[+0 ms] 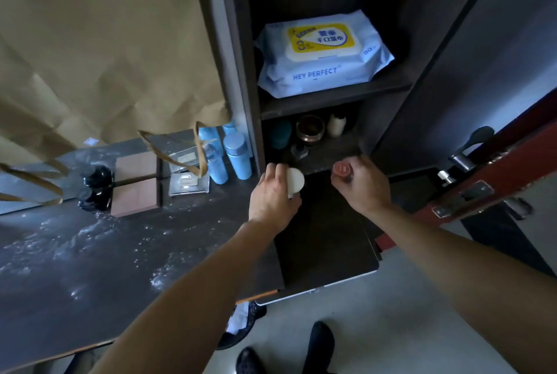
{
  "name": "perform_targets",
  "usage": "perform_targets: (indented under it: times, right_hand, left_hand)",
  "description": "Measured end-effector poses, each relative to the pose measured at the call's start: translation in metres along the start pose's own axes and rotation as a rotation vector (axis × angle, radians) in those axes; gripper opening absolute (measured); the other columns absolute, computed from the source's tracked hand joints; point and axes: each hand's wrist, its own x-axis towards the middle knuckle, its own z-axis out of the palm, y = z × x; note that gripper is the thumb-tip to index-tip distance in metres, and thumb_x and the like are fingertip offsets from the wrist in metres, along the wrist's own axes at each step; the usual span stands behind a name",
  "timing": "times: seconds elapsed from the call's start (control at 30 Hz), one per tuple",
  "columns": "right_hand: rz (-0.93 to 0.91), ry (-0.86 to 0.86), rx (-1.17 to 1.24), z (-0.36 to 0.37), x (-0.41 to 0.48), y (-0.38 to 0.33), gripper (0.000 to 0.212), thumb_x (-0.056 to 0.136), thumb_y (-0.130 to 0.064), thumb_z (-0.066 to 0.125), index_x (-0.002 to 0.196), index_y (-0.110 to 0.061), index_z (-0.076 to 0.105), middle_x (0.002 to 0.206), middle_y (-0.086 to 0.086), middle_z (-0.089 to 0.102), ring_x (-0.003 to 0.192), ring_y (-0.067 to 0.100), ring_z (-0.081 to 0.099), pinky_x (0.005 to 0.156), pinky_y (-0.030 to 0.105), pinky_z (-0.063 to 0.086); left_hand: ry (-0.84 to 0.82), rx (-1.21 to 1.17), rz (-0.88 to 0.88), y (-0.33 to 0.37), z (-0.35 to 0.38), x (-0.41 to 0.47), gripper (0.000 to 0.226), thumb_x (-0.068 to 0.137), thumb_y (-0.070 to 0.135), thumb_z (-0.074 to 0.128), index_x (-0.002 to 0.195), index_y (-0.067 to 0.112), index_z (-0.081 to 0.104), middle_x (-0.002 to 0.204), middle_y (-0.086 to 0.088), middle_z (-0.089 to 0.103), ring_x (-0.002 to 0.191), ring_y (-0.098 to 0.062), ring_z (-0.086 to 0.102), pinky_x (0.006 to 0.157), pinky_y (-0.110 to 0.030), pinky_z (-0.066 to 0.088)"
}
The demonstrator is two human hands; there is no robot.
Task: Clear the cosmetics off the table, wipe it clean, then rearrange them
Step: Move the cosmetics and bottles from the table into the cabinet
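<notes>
White round compact (pixel 294 182) pinched in the left hand (pixel 272 193) and a pink-capped bottle (pixel 343 169) gripped in the right hand (pixel 363 185) hover at the lower cabinet shelf (pixel 325 159), apparently being stowed so the powder-dusted table (pixel 90 253) can be wiped.

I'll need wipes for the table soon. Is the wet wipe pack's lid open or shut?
Shut. The wet wipe pack lies flat on the upper shelf, its white and yellow flip lid flush against the top.
</notes>
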Motion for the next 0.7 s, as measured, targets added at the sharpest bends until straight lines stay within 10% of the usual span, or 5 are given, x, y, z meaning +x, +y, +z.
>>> perform_targets:
  times: [0.33, 0.7]
  right_hand:
    - [-0.009, -0.122, -0.095, 0.026, 0.062, 0.01, 0.03, 0.086, -0.031, 0.063, 0.111, -0.017, 0.06, 0.109, 0.008, 0.058, 0.095, 0.029, 0.062, 0.075, 0.035, 0.047]
    - [-0.018, -0.098, -0.101, 0.037, 0.068, 0.018, 0.048, 0.083, -0.031, 0.067, 0.127, -0.021, 0.051, 0.123, 0.009, 0.051, 0.107, 0.03, 0.057, 0.082, 0.04, 0.05]
  left_hand:
    - [-0.208, 0.224, -0.253, 0.022, 0.027, 0.071, 0.061, 0.084, 0.021, 0.066, 0.133, 0.001, 0.036, 0.13, -0.02, 0.046, 0.12, -0.036, 0.048, 0.098, -0.041, 0.041]
    - [-0.061, 0.187, -0.188, 0.008, 0.045, 0.06, 0.065, 0.085, 0.003, 0.056, 0.142, 0.004, 0.025, 0.139, -0.018, 0.031, 0.119, -0.035, 0.044, 0.1, -0.037, 0.039]
